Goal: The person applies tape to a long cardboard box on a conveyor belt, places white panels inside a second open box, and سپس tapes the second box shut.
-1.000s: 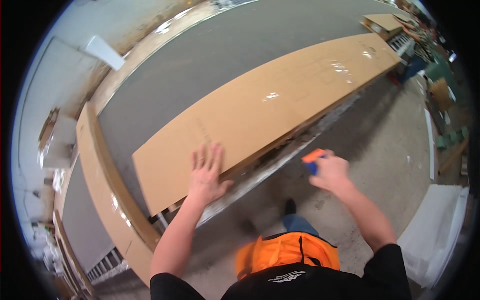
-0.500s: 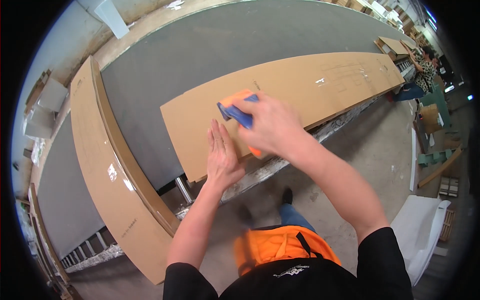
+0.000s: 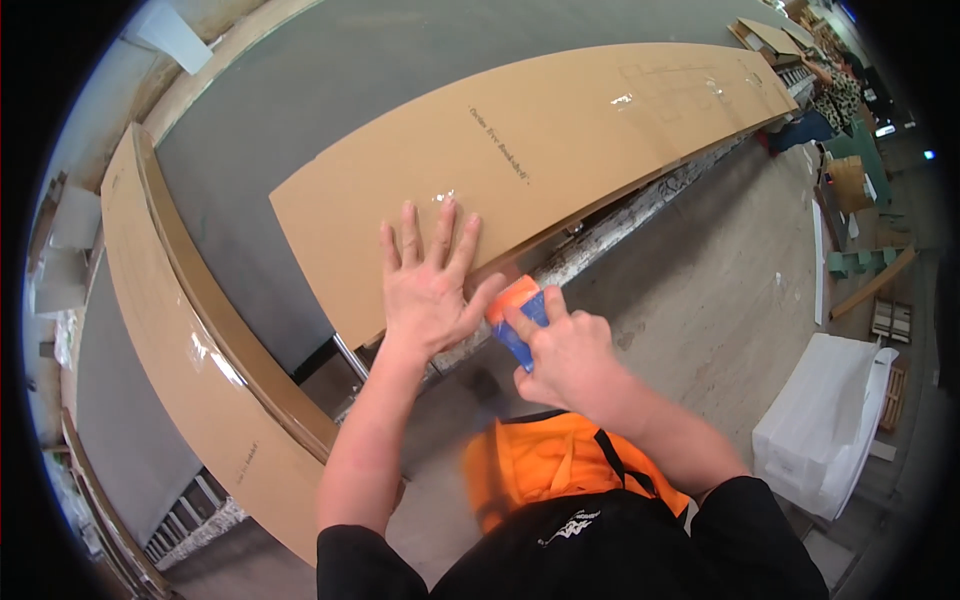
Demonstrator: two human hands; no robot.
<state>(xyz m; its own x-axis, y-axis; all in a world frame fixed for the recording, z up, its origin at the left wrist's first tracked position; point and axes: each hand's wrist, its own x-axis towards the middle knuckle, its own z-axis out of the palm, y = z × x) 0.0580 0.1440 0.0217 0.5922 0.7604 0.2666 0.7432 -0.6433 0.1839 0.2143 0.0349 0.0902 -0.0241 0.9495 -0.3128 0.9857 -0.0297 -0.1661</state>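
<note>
Long carton (image 3: 560,140), brown with dark print and shiny patches, slants from centre left to upper right; left hand (image 3: 430,295) splayed over its edge, right hand (image 3: 575,355) gripping a blue-and-orange tape dispenser (image 3: 517,342).

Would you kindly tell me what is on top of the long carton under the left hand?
The left hand is spread over the near edge of the long carton; the top bears dark print and shiny patches. What the hand covers is hidden.
</note>
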